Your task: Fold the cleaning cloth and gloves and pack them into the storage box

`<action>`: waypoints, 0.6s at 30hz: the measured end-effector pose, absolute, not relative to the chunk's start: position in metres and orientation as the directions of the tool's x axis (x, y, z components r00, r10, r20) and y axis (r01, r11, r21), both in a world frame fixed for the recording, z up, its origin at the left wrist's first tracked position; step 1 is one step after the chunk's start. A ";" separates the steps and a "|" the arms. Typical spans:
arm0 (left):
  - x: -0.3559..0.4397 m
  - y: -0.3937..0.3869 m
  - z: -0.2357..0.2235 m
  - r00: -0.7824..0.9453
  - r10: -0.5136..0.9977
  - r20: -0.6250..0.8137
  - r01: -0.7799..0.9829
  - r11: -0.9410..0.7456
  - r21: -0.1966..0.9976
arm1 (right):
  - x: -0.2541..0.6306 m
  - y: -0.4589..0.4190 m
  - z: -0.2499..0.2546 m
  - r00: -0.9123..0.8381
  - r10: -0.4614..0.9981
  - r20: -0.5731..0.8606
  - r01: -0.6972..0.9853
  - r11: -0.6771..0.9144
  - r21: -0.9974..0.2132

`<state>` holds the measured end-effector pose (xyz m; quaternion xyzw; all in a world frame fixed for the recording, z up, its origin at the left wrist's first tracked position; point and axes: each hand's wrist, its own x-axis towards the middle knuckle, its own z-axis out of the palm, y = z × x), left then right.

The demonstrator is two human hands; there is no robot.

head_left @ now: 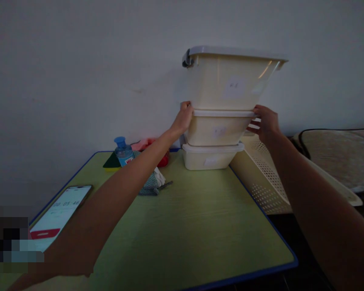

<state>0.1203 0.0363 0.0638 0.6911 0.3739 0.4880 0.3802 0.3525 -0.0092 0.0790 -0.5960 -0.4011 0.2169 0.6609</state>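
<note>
Three lidded cream storage boxes stand stacked at the table's back: a large top box [212, 83], a middle box [204, 131] and a small bottom box [195, 158]. Each has a pale paper label on its front. My left hand [183, 118] is closed on the left end of the middle box, by its lid rim. At the opposite end, my right hand [267, 122] grips the same rim, thumb above and the other fingers spread below it. Part of the fingers of my left hand is hidden behind the box.
On the green table [182, 226] lie a phone [68, 206] showing a timer, a blue-capped bottle [123, 151], a sponge [111, 161] and a patterned cloth [150, 186]. A perforated cream basket [262, 178] stands beside the table's right edge, near a cushion [339, 155].
</note>
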 end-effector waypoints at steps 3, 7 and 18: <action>0.123 0.039 0.065 0.192 0.922 0.337 0.124 -0.363 0.923 | 0.358 0.000 0.076 0.558 0.778 0.288 0.225 0.192 -0.955; 0.126 0.047 0.064 0.203 0.914 0.350 0.118 -0.378 0.918 | 0.362 0.012 0.074 0.561 0.773 0.294 0.231 0.195 -0.953; 0.130 0.055 0.061 0.180 0.923 0.340 0.119 -0.364 0.924 | 0.376 0.023 0.068 0.525 0.787 0.325 0.246 0.225 -0.943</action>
